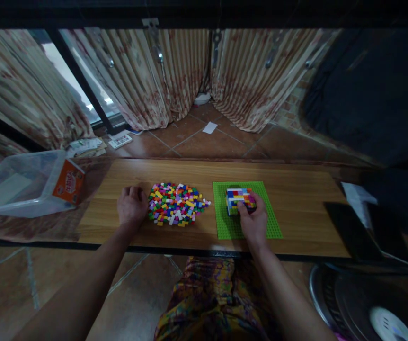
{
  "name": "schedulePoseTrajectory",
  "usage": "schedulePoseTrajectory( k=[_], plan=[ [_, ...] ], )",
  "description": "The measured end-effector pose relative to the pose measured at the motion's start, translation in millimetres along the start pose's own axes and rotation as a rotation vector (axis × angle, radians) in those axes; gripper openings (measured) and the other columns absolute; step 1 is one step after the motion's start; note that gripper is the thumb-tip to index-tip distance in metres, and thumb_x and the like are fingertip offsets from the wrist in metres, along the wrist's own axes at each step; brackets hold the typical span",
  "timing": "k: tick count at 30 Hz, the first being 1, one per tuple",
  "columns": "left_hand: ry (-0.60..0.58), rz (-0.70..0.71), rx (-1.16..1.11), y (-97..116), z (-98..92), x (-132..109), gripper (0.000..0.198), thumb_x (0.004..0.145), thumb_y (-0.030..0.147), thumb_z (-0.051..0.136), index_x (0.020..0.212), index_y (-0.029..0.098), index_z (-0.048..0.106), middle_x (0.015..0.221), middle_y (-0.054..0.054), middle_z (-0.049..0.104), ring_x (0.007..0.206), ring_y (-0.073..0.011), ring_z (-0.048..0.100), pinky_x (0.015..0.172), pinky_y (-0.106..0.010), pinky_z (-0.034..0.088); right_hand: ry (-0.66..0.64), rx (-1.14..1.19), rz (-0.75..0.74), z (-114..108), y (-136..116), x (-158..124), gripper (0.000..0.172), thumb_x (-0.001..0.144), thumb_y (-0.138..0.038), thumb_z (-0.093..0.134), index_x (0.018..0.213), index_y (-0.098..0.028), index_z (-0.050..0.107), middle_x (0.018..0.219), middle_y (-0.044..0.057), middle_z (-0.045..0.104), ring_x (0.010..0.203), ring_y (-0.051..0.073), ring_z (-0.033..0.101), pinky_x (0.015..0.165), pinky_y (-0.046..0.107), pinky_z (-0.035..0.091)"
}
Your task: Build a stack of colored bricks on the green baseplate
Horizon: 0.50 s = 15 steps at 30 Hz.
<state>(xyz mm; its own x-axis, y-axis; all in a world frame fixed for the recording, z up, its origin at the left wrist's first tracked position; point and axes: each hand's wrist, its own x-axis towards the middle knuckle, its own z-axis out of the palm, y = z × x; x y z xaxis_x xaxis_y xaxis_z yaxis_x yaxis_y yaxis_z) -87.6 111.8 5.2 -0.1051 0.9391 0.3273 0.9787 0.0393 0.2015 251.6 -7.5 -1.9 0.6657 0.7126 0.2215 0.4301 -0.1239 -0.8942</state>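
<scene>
A green studded baseplate (271,228) lies on the wooden table. On it stands a compact block of multicoloured toy building bricks (235,195), with white, blue and red bricks showing on top. My right hand (255,220) is closed around the block's right side, thumb at the near edge and fingers beyond; they hide part of it. To the left, a loose pile of small mixed-colour bricks (175,204) is spread over the wood. My left hand (131,206) rests on the table at the pile's left edge, fingers curled in. Whatever may be inside that hand is hidden.
The wooden tabletop (303,203) extends beyond the baseplate. A clear plastic bin (22,184) with an orange label stands at the far left. Dark flat objects (353,229) lie at the right end. Below right is a round dark object (363,303); curtains (179,76) hang behind.
</scene>
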Motion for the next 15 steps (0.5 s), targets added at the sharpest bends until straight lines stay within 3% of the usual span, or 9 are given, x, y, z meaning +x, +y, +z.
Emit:
schedulePoseTrajectory(
  k=[6,11,15],
  plan=[
    [-0.019,-0.006,-0.02,2.4,-1.1,-0.7,0.032,0.086,0.031,0.041,0.099,0.015,0.065,0.105,-0.014,0.061,0.091,-0.0254,0.058,0.079,-0.036,0.044,-0.016,0.078,0.018,-5.3,1.8,1.2,0.053,0.077,-0.046,0.065,0.12,-0.017,0.059,0.116,0.012,0.062,0.103,0.023,0.058,0.094,0.043,0.044],
    [-0.024,-0.006,-0.04,3.9,-1.9,-1.5,0.03,0.086,0.03,0.042,0.099,0.015,0.065,0.105,-0.014,0.061,0.091,-0.0253,0.059,0.08,-0.036,0.044,0.12,0.216,0.082,-20.9,-2.5,-1.2,0.045,0.081,-0.046,0.06,0.116,-0.016,0.06,0.114,0.012,0.064,0.102,0.022,0.06,0.091,0.04,0.047],
    [-0.022,-0.006,-0.034,5.0,-2.2,-2.4,0.03,0.087,0.029,0.041,0.097,0.015,0.065,0.103,-0.014,0.061,0.09,-0.0256,0.059,0.079,-0.037,0.045,0.133,0.144,-0.011,-24.4,-18.7,-10.8,0.037,0.084,-0.043,0.058,0.11,-0.017,0.064,0.106,0.01,0.066,0.093,0.021,0.063,0.083,0.037,0.049]
  ],
)
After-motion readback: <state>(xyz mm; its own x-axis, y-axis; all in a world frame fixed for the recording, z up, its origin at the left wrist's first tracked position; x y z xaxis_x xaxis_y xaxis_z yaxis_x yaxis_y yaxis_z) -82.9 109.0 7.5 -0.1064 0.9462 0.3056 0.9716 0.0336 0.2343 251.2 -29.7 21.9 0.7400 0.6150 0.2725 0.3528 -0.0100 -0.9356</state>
